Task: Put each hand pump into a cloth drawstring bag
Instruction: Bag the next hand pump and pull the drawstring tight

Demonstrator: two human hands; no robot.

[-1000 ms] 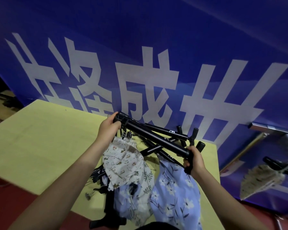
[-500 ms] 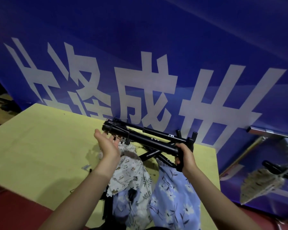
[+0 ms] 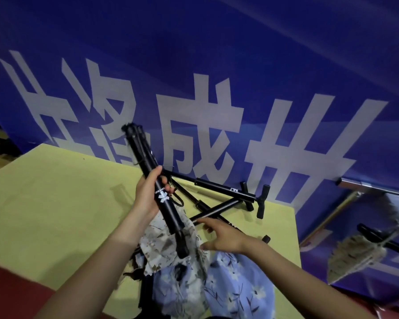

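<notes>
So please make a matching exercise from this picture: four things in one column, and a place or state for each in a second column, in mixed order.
Things
1. left hand
2. right hand
3. blue flowered bag
4. pump with T-handle

Places or states
A. lies on the yellow table near the blue banner
B. grips the black pump that is tilted up
C. fingers spread, reaching over the cream patterned bag
D. lies at the near table edge, under the right forearm

Pairs: 1-B, 2-C, 3-D, 4-A
</notes>
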